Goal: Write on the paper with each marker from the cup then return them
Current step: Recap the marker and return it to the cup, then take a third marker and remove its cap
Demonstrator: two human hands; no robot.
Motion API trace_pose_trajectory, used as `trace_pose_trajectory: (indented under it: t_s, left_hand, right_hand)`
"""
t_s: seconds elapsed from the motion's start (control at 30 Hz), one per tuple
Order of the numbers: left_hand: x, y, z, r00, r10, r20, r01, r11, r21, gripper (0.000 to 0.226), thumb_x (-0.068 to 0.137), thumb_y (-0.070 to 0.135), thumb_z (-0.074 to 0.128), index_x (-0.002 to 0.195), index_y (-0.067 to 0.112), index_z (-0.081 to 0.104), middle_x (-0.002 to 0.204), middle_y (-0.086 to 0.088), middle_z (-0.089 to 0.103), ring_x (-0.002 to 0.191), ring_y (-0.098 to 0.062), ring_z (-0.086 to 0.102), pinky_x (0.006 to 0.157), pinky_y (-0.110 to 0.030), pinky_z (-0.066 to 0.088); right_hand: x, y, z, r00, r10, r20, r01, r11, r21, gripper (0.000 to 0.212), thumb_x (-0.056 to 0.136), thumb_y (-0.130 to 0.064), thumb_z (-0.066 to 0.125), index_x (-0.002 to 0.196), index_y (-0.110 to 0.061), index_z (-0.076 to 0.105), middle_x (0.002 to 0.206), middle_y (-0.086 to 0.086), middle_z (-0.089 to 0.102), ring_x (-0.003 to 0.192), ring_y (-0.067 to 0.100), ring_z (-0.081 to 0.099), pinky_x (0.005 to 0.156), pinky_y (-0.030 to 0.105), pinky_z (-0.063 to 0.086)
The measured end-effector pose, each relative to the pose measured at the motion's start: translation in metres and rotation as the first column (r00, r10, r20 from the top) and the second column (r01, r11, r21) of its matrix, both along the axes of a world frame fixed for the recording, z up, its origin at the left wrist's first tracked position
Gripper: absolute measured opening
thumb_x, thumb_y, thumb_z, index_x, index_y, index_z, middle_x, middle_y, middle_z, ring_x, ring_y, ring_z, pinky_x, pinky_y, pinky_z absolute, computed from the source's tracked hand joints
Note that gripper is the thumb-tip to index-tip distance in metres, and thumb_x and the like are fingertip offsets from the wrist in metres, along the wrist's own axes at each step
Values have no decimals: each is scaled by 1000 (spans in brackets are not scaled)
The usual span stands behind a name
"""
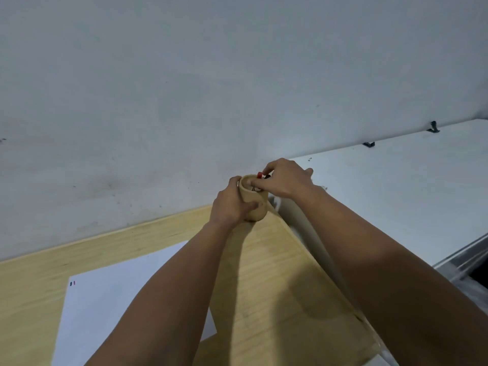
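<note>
I have both hands at the cup (254,200), which stands at the far corner of the desk (277,273), close to the wall. My left hand (232,206) wraps the cup's side, fingers curled round it and thumb across the front, keeping it steady. My right hand (284,180) sits directly over the rim, fingertips pinched on the red-capped marker (259,175) that pokes out of the cup; a darker marker end shows just beside it, under my fingers.

The paper (111,307) lies well back toward me, below my left forearm, with small blue and red marks near its top corner. From those marks I judge some markers are already used, but I can't tell whether this red one is going in or coming out. If coming out, the next move calls for a straight lift clear of the rim, then carrying it down to the paper while my left hand keeps the cup from tipping.
</note>
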State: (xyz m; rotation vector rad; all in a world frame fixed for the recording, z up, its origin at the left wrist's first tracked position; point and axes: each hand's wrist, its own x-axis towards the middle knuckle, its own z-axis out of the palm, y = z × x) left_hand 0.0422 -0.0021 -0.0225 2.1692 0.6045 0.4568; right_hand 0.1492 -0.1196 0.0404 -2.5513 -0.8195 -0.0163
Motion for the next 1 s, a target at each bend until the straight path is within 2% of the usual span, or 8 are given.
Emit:
trace_pose_trajectory:
  t_s: [0.1, 0.27, 0.47, 0.57, 0.63, 0.7, 0.87, 1.0]
  left_hand:
    - [1, -1, 0, 1000, -4, 5, 4, 1000, 0, 80, 76, 33, 87, 143, 22, 45, 130, -3, 67, 115, -27, 64, 90, -39, 53]
    - [2, -3, 0, 1000, 1, -11, -1, 1000, 16, 80, 79, 34, 86, 145, 21, 43, 134, -4, 65, 117, -29, 63, 90, -39, 53]
    - [2, -3, -1, 999, 18, -28, -17, 999, 32, 77, 78, 35, 85, 142, 24, 45, 126, -3, 68, 114, -29, 64, 90, -43, 54]
    - [3, -2, 0, 999, 22, -38, -21, 999, 36, 74, 79, 33, 85, 141, 23, 46, 124, -4, 69, 113, -30, 63, 90, -43, 53]
    - [4, -1, -1, 999, 26, -40, -25, 999, 25, 74, 78, 32, 85, 141, 23, 46, 124, -4, 69, 113, -29, 63, 88, -40, 53]
    - [4, -1, -1, 999, 28, -47, -27, 999, 24, 75, 79, 32, 85, 142, 23, 46, 124, -5, 68, 113, -29, 63, 86, -39, 52]
    - [4, -3, 0, 997, 37, -61, -35, 999, 41, 83, 79, 33, 85, 147, 20, 41, 133, -7, 66, 119, -31, 62, 90, -38, 51]
    - [-7, -2, 7, 994, -4, -110, 6, 1000, 19, 110, 78, 29, 86, 163, 25, 16, 145, -7, 59, 126, -29, 59, 99, -39, 50]
  right_hand:
    - [1, -7, 2, 996, -42, -78, 41, 999, -13, 58, 93, -72, 50, 82, -20, 75, 85, -3, 72, 92, 22, 63, 93, 48, 34]
    - [3, 0, 3, 984, -81, -162, 97, 991, 95, 39, 91, -35, 56, 58, -18, 42, 61, -3, 47, 70, 25, 50, 80, 42, 34]
    - [-5, 8, 11, 967, 3, -254, 16, 997, 75, 30, 84, -34, 57, 60, -21, 44, 64, -3, 45, 68, 23, 46, 77, 41, 33]
    - [-4, 8, 10, 939, 34, -343, -6, 997, 83, 32, 68, -39, 59, 46, -21, 46, 59, -3, 46, 70, 25, 46, 77, 42, 37]
    - [2, 5, 6, 941, 45, -337, -30, 998, 51, 25, 66, -37, 66, 55, -15, 63, 65, 0, 53, 72, 24, 48, 76, 41, 43]
    - [8, 2, 0, 943, 81, -323, -66, 996, 59, 33, 74, -28, 72, 82, 3, 74, 72, 6, 56, 73, 23, 49, 75, 39, 45]
    - [6, -5, 3, 976, 35, -214, 30, 955, 295, 40, 82, -29, 79, 54, -14, 54, 55, -1, 47, 60, 21, 45, 69, 36, 40]
    - [-5, -11, 39, 995, -12, -101, 71, 793, 606, 31, 92, -34, 79, 73, -9, 72, 64, -7, 63, 62, 12, 56, 65, 27, 45]
